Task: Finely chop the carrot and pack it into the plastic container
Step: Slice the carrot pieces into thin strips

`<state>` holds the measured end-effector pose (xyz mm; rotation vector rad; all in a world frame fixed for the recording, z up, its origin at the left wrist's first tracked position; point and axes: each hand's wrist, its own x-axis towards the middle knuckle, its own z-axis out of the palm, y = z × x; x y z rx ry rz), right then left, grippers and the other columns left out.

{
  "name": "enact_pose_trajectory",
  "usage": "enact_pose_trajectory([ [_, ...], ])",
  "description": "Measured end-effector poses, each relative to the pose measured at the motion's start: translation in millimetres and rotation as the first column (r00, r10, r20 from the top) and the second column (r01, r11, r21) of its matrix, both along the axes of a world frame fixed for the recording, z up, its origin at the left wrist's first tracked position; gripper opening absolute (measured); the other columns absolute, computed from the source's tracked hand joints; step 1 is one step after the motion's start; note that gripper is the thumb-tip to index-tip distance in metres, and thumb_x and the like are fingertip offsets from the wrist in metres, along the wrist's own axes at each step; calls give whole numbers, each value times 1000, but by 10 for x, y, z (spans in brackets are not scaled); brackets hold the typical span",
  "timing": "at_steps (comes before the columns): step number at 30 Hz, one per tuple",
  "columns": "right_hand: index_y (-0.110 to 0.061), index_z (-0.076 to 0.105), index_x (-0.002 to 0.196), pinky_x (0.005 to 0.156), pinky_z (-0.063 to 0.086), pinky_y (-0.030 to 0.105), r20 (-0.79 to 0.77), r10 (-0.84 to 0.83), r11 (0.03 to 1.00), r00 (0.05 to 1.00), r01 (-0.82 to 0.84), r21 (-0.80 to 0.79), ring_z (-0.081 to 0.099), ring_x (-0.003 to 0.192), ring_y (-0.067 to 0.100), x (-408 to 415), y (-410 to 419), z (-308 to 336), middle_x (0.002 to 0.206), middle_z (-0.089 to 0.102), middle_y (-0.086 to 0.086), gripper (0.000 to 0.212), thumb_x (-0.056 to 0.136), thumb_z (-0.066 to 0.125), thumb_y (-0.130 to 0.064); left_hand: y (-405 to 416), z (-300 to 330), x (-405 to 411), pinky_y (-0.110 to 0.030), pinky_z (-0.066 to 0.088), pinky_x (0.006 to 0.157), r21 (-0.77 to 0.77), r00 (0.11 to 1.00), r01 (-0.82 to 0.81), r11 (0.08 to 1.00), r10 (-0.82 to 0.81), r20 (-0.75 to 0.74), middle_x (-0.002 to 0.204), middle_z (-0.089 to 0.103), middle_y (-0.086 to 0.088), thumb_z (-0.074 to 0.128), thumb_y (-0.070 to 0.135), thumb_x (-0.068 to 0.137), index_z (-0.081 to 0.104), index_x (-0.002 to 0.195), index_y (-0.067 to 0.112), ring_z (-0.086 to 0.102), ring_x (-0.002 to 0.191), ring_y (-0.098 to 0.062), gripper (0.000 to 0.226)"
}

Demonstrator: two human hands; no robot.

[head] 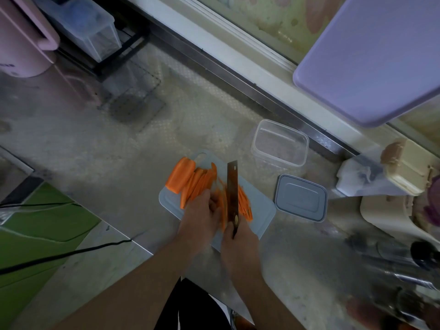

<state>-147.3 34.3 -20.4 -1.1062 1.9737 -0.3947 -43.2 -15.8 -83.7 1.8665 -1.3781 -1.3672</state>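
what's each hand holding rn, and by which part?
Right hand: grip on the knife, by its handle at the near end. Left hand: presses on the carrot slices on the board; grip unclear from blur.

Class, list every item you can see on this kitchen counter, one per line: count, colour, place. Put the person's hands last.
carrot block: one, orange, far left of board
carrot slices: several, orange, mid-board
carrot strips: many, orange, right of blade
cutting board: one, pale blue-grey, counter centre
knife: one, dark blade, upright on board
plastic container: one, clear, empty, beyond board
lid: one, grey, right of board
tray: one, lilac, upper right
appliance: one, pink, upper left
cable: one, black, left
left hand: on slices
right hand: grips knife
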Motion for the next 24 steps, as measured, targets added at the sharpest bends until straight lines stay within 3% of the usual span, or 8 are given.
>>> enact_pose_trajectory([
  [5,-28,51,87,45,38,17,13,47,998,999,-48,46,54,52,4,-66,71,96,67,58,-3,22,107,43,-27,9,11,-10,-19,44,56,-6,1000,-7,1000,7,20,77,62,2,66,10,95,58,90,25,54,63,-7,18],
  [12,-25,55,96,48,35,17,6,71,992,997,-71,106,50,54,8,-53,144,-5,70,57,-3,16,105,43,-20,19,12,-10,-23,48,57,-18,999,-19,1000,19,25,78,63,2,68,14,95,59,93,23,53,62,-7,12],
  [20,-28,53,116,56,46,20,-6,69,986,998,-67,150,63,72,9,30,118,-51,80,62,-7,23,102,42,-15,19,12,-3,-32,56,66,-44,1000,-17,999,18,7,80,63,4,66,11,96,62,101,23,61,69,-11,13],
  [22,-33,52,113,64,58,31,38,18,987,999,-24,161,68,77,12,91,108,-58,84,65,-6,25,98,40,-17,16,14,-2,-34,57,70,-42,1000,-9,999,10,20,81,63,6,67,12,96,62,103,23,61,72,-10,14],
  [24,-37,50,111,66,59,35,37,21,989,999,-26,144,68,78,13,111,91,-76,87,65,-7,26,95,41,-17,10,14,-4,-35,58,72,-33,1000,-3,999,4,23,82,63,6,68,13,96,62,103,23,62,73,-11,14],
])
